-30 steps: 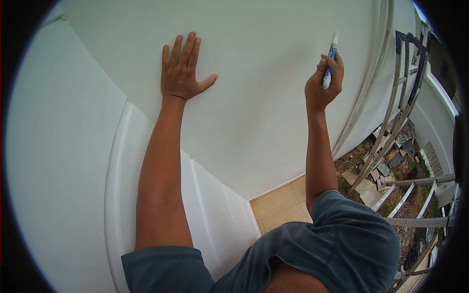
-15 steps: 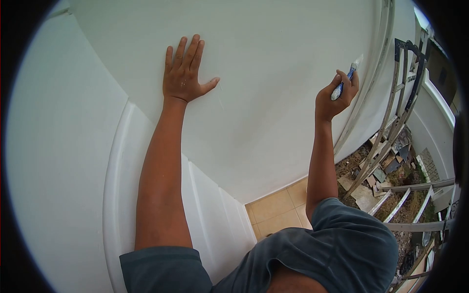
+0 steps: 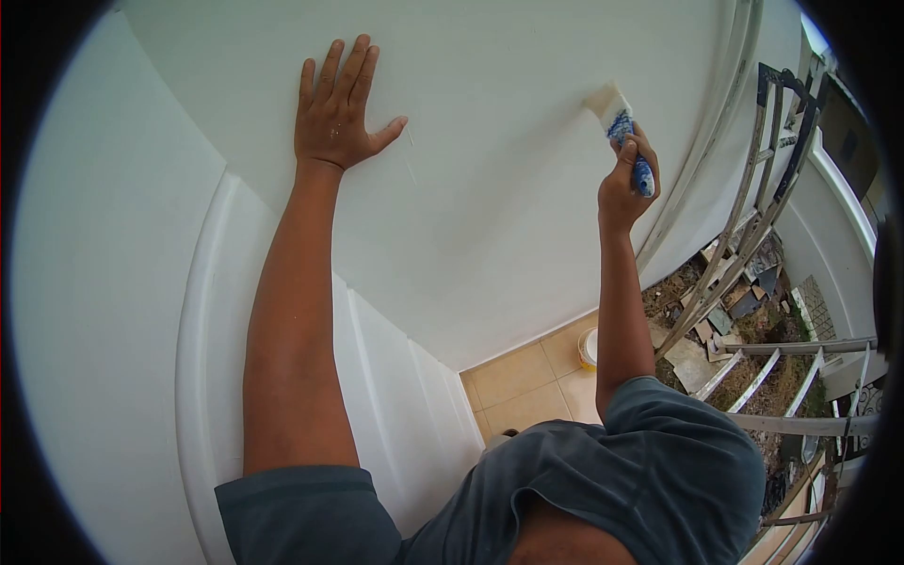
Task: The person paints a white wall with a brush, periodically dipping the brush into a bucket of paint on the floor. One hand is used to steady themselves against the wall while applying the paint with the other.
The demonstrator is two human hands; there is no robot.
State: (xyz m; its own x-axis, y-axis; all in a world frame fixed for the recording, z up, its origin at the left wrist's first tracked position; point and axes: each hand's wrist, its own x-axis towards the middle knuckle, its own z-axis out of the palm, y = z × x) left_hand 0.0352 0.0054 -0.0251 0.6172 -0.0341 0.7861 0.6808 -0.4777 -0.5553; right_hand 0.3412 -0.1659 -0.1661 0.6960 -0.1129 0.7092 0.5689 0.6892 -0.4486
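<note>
My left hand (image 3: 335,118) lies flat on the pale wall (image 3: 490,207), fingers stretched upward and thumb out to the side. White specks of paint mark its back. My right hand (image 3: 628,184) is closed round the blue, paint-spattered handle of a paintbrush (image 3: 619,124). The brush's pale bristles point up and left, with their tips right at the wall surface. A thin light streak runs down the wall beside my left thumb.
A white moulding (image 3: 202,311) runs along the left. Below is a tiled floor (image 3: 518,381) with a white bucket (image 3: 589,348) partly behind my right arm. Metal ladders (image 3: 767,179) lean at the right, over ground strewn with broken tiles (image 3: 720,320).
My right hand has moved left with the paintbrush, whose bristles now tilt up and left instead of right. The view has shifted slightly, and the bucket has come into sight.
</note>
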